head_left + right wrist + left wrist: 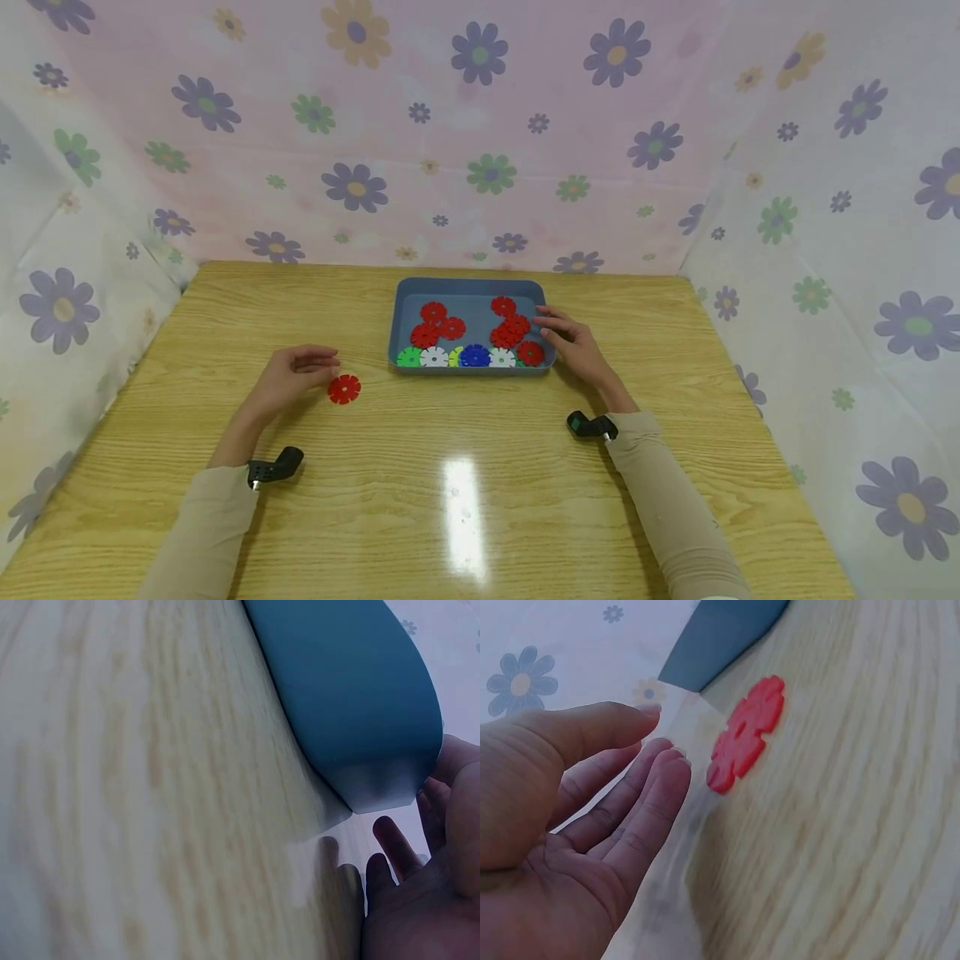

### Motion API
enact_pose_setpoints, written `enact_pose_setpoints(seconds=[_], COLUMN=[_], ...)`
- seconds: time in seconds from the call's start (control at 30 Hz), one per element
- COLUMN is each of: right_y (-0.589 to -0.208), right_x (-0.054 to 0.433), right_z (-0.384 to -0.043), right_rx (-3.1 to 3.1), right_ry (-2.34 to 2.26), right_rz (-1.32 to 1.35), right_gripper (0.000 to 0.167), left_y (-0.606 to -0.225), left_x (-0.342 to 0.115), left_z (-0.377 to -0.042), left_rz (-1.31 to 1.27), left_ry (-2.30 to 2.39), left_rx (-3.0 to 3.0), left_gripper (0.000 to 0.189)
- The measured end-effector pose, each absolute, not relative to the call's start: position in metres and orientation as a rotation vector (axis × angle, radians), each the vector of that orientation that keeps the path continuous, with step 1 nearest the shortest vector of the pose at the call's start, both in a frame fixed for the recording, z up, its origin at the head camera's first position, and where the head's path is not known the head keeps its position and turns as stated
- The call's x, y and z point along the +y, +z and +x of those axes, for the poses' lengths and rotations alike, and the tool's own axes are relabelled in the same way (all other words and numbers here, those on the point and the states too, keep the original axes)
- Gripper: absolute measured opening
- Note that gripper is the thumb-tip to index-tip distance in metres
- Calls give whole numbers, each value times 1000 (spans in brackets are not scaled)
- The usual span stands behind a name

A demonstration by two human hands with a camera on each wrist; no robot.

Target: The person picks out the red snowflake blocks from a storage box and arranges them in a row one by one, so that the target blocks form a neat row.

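A flat red notched disc point(350, 392) lies by itself on the wooden table, left of the blue-grey tray point(472, 287). Just beside it is my left hand point(288, 377); in the left wrist view, a small gap separates its loosely bent fingers point(664, 791) from the disc point(744, 735), and nothing is held. My right hand point(577, 346) is at the tray's right side, fingers spread and relaxed. In the right wrist view, its thumb is close to the tray wall point(360, 697); whether they touch I cannot tell. Inside the tray are several red discs point(424, 336).
Along the tray's near side stand a green disc point(409, 357), white discs point(434, 358), a partly covered yellow one point(453, 357) and dark blue ones point(475, 357). Flower-printed cloth point(480, 125) walls in the table point(360, 500) at the back and both sides.
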State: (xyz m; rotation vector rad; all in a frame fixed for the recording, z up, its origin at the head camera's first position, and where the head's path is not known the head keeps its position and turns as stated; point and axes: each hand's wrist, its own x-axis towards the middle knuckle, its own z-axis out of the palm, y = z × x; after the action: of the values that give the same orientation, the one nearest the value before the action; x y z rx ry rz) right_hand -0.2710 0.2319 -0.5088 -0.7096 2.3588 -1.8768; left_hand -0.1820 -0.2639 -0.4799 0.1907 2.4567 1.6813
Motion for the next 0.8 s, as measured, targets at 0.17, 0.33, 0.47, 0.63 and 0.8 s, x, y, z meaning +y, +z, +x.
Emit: enact_pose_setpoints(seconds=[0.17, 0.33, 0.47, 0.63, 0.8], right_y=[-509, -509, -510, -508, -508], right_x=[233, 233, 234, 233, 233], right_z=[-271, -270, -270, -270, -269], right_rx=[2368, 2344, 2334, 2322, 2317], right_ry=[-1875, -1890, -1898, -1910, -1913], right_rz=[-702, -719, -713, -714, -727], right_gripper=[32, 33, 32, 32, 32], left_y=[-474, -467, -462, -461, -459], left_x=[-251, -228, -203, -176, -154], left_z=[-184, -188, -190, -195, -204], left_rz=[221, 227, 266, 393, 421], left_ry=[1840, 2031, 2144, 2173, 2082], left_rx=[2373, 2263, 2159, 2112, 2174], left_gripper=[46, 46, 44, 40, 40])
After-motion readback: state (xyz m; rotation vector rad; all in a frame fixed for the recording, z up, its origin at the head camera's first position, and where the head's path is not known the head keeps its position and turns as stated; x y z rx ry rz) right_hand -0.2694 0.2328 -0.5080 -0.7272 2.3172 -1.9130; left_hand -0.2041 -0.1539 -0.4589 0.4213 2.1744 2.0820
